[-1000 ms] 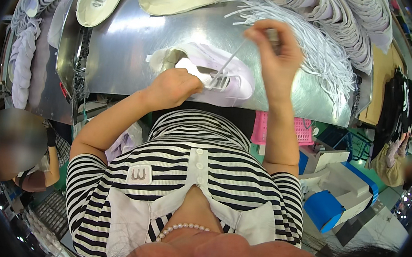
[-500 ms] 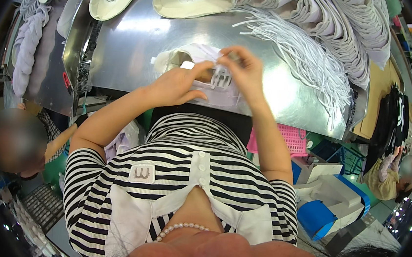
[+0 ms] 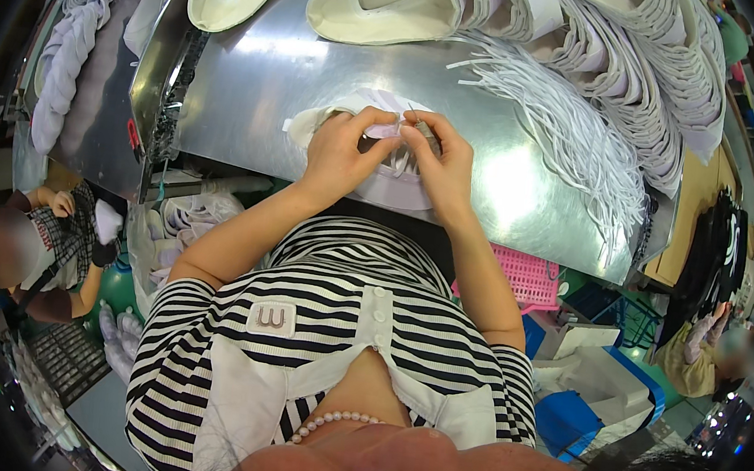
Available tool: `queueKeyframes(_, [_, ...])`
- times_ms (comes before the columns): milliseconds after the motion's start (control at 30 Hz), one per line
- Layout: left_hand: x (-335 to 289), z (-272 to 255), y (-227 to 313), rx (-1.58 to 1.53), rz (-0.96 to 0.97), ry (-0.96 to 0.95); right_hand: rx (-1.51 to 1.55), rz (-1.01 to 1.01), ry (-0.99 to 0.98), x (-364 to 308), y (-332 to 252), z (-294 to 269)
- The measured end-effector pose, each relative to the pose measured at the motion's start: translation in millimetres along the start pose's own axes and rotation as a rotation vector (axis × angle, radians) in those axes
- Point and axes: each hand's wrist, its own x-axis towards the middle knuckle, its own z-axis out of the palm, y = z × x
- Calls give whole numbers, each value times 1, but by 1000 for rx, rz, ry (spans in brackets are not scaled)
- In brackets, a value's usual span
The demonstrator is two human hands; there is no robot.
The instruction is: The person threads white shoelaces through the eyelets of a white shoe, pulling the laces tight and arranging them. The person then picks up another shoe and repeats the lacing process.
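A white canvas shoe upper (image 3: 399,193) lies on the metal tabletop in front of me, with white shoelace (image 3: 399,160) strands crossing its opening. My left hand (image 3: 341,153) is closed over its far side, thumb and fingers pinching the fabric edge. My right hand (image 3: 442,162) comes in from the right with thumb and forefinger pinched at the same edge, nearly touching the left fingertips. A bit of white lace shows between the fingertips. Something thin and dark sits by the right fingers, too small to make out. Both hands hide part of the upper.
Loose white laces (image 3: 564,149) spread across the table's right side. Stacked white uppers (image 3: 624,78) line the back right; cream shoe uppers (image 3: 386,8) lie at the back. A red-handled tool (image 3: 133,138) is at left. A pink basket (image 3: 524,277) stands below the right edge. Co-workers sit at both sides.
My right hand has come down and in to meet my left at the upper's edge. The left fingers have closed into a pinch. The view has shifted slightly.
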Motion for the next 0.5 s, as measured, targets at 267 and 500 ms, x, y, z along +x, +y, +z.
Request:
queueKeyframes(267, [-5,2,4,70,36,66,-469,-170,-62,-24,-13,-23])
queueKeyframes(500, [-6,0,8,79,51,51,-633,-267,-71,-20,-14,-21])
